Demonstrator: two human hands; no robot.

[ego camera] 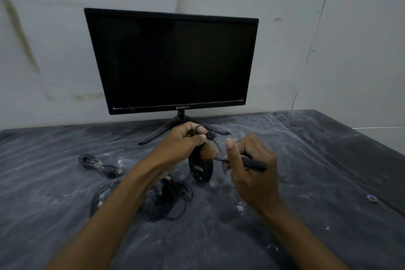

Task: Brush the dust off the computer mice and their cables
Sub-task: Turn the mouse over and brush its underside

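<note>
A dark tabletop [306,182], streaked all over with pale dust, fills the lower view, and a switched-off monitor [173,61] stands on its stand at the far edge against the wall. Near the middle, the left hand [182,140] holds up a black mouse [200,169] by its bunched cable [210,135], fingers curled and pinching the cord so the mouse hangs underside toward the camera, its lower end close to the tabletop. The right hand [247,164] grips the dark handle of a brush [232,158], fingers wrapped round it with the thumb raised, and the brown bristles press against the top of the hanging mouse just below the cable. Left of this, a second mouse with tangled cable [173,199] lies partly hidden under the left forearm, and a smaller coiled cable [98,165] lies farther left. Judging by this, one mouse is mid-brushing; whether the others are already cleaned cannot be told, and dust remains on the tabletop.
</note>
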